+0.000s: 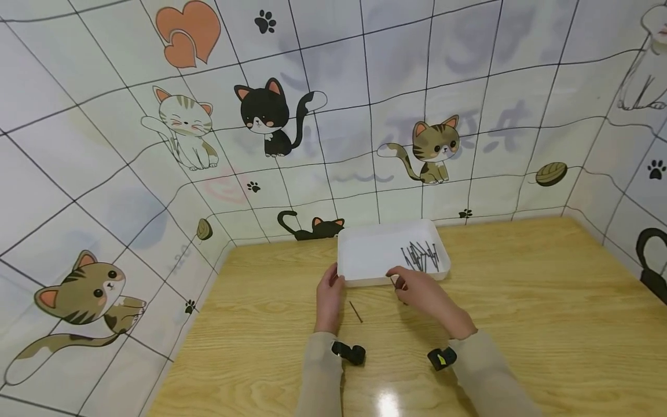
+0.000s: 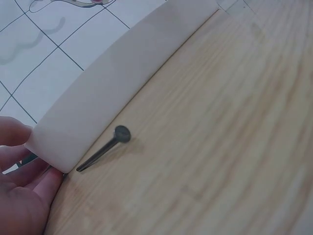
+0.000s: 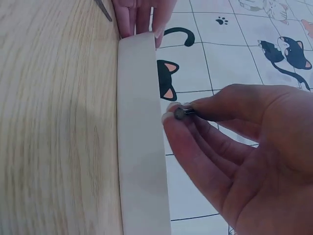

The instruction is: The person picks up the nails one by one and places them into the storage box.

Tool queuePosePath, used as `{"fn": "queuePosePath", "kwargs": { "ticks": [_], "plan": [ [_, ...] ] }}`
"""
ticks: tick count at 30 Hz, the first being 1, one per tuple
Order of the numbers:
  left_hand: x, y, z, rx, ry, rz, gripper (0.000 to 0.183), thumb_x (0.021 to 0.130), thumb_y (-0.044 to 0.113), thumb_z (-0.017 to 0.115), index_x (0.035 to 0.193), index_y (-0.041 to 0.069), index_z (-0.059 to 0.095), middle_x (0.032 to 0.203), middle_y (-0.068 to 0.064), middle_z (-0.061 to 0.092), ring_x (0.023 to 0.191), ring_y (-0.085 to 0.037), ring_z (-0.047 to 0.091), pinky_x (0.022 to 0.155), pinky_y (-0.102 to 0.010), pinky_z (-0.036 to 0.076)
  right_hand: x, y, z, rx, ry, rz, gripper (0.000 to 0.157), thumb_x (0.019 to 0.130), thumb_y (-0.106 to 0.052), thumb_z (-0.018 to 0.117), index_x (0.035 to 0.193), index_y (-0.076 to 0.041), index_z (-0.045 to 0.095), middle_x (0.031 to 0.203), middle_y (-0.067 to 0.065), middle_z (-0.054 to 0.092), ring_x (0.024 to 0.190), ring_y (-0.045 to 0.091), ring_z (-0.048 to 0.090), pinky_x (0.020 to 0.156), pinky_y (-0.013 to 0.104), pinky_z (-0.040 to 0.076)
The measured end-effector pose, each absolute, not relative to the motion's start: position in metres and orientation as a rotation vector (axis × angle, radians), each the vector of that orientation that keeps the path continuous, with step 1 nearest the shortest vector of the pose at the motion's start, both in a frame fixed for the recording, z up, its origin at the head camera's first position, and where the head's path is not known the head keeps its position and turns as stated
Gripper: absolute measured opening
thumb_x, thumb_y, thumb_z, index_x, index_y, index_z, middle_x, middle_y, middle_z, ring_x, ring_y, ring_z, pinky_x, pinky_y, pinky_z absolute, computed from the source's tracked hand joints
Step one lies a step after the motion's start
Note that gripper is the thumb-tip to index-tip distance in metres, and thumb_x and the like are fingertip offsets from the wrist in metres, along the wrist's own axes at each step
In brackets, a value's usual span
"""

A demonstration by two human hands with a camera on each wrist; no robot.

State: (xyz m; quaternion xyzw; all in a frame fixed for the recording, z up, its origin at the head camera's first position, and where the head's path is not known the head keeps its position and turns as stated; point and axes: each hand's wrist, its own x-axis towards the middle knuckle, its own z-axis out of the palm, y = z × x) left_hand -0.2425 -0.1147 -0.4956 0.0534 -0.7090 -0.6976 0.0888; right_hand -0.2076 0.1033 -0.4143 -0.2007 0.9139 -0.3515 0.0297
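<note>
A shallow white tray (image 1: 367, 252) stands on the table, with several dark nails (image 1: 421, 255) heaped at its right end. My left hand (image 1: 329, 298) grips the tray's near left corner, thumb at the rim and fingers against the side in the left wrist view. Over the tray's near edge, my right hand (image 1: 424, 292) pinches one nail (image 3: 181, 113) between thumb and fingertips, its round head showing in the right wrist view. A single loose nail (image 2: 105, 149) lies on the wood just in front of the tray, to the right of my left hand.
The wooden table (image 1: 521, 324) ends at walls covered with a cat-print sheet (image 1: 344, 133) behind and at both sides. The tray's far side is close to the back wall. Each wrist wears a black camera (image 1: 350, 352) on a strap.
</note>
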Motion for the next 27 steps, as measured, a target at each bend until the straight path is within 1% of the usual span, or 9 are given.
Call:
{"fn": "queuePosePath", "kwargs": {
  "ticks": [2, 6, 15, 19, 27],
  "plan": [
    [-0.242, -0.115, -0.496, 0.168, -2.112, -2.073, 0.042, 0.091, 0.018, 0.05, 0.133, 0.013, 0.043, 0.128, -0.002, 0.047, 0.115, -0.015, 0.044, 0.096, -0.034, 0.035, -0.212, 0.106, -0.414, -0.588, 2.807, -1.14, 0.038, 0.085, -0.005, 0.054, 0.122, -0.009, 0.05, 0.084, 0.003, 0.059, 0.057, 0.01, 0.052, 0.049, 0.027, 0.041],
    [-0.242, -0.115, -0.495, 0.169, -2.13, -2.057, 0.042, 0.091, 0.018, 0.05, 0.133, 0.013, 0.043, 0.128, -0.002, 0.047, 0.115, -0.015, 0.044, 0.096, -0.034, 0.035, -0.223, 0.109, -0.414, -0.536, 2.811, -1.262, 0.037, 0.086, -0.007, 0.054, 0.123, -0.009, 0.049, 0.088, 0.007, 0.059, 0.062, 0.012, 0.057, 0.049, 0.027, 0.044],
    [-0.24, -0.116, -0.494, 0.157, -2.108, -2.075, 0.042, 0.091, 0.015, 0.049, 0.133, 0.009, 0.042, 0.13, -0.007, 0.046, 0.117, -0.02, 0.043, 0.096, -0.036, 0.035, -0.251, 0.11, -0.413, -0.472, 2.847, -1.353, 0.035, 0.087, -0.007, 0.053, 0.121, -0.006, 0.049, 0.09, 0.009, 0.06, 0.067, 0.017, 0.06, 0.055, 0.028, 0.047],
    [-0.24, -0.116, -0.493, 0.152, -2.082, -2.099, 0.042, 0.091, 0.014, 0.049, 0.133, 0.009, 0.042, 0.13, -0.008, 0.046, 0.117, -0.02, 0.043, 0.096, -0.036, 0.035, -0.268, 0.108, -0.414, -0.456, 2.872, -1.298, 0.034, 0.086, -0.006, 0.054, 0.12, -0.005, 0.051, 0.09, 0.009, 0.062, 0.068, 0.017, 0.061, 0.056, 0.029, 0.046],
    [-0.241, -0.115, -0.493, 0.133, -2.074, -2.13, 0.042, 0.092, 0.014, 0.049, 0.133, 0.009, 0.042, 0.13, -0.008, 0.045, 0.117, -0.021, 0.043, 0.097, -0.037, 0.034, -0.296, 0.107, -0.421, -0.391, 2.878, -1.094, 0.035, 0.084, -0.007, 0.056, 0.119, -0.005, 0.052, 0.087, 0.007, 0.061, 0.062, 0.013, 0.057, 0.053, 0.029, 0.042]
  ]
}}
